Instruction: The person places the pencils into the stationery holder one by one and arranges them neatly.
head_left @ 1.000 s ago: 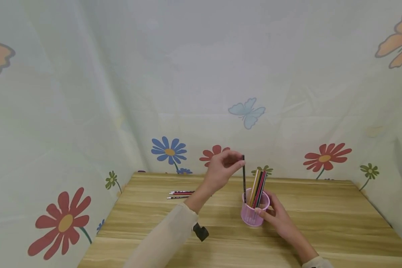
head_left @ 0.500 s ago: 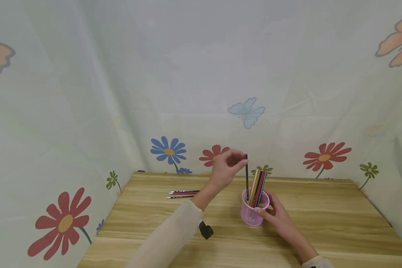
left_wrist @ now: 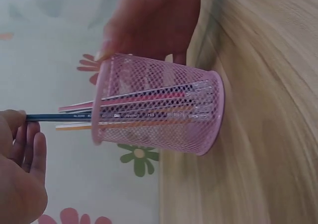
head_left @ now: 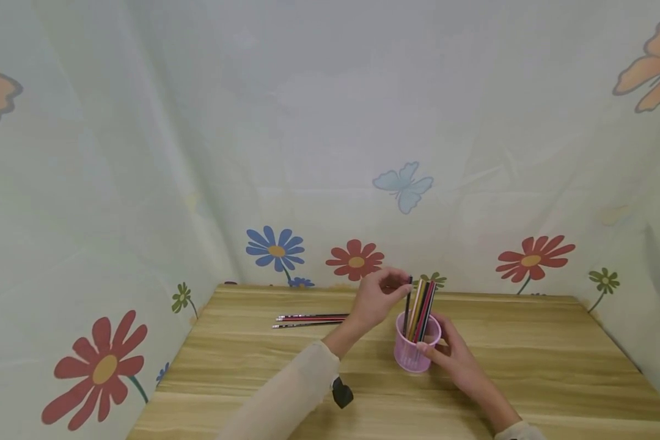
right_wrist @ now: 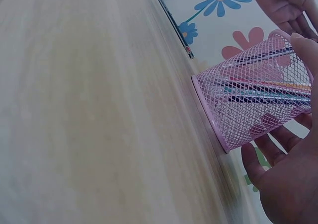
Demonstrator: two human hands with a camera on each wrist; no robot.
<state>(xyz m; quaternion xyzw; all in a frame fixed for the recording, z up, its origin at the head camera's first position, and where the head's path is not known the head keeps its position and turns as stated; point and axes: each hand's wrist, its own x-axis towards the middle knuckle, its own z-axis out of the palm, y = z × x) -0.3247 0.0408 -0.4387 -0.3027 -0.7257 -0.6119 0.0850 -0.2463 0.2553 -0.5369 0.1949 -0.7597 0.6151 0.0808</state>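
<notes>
My left hand [head_left: 375, 300] pinches the upper end of a dark pencil [left_wrist: 58, 117] between thumb and fingertips. Through the mesh in the left wrist view, the lower part of that pencil shows inside a pink mesh pencil cup [head_left: 410, 359], reaching near its bottom. Several other pencils [head_left: 425, 310], yellow, red and black, lean in the cup. On the cup's right side my right hand [head_left: 461, 357] holds it, thumb at the rim and fingers around the wall [right_wrist: 243, 132]. The cup stands upright on the table.
Several pencils [head_left: 308, 318] with white-tipped ends lie on the wood-grain table [head_left: 528, 360], left of the cup. A black device [head_left: 341, 393] hangs at the left cuff. Behind the table's far edge hangs a pale cloth [head_left: 462, 226] printed with flowers and butterflies.
My left hand has moved right and then down, lowering the dark pencil deeper into the cup, beside the other pencils. My right hand and the cup have stayed in place.
</notes>
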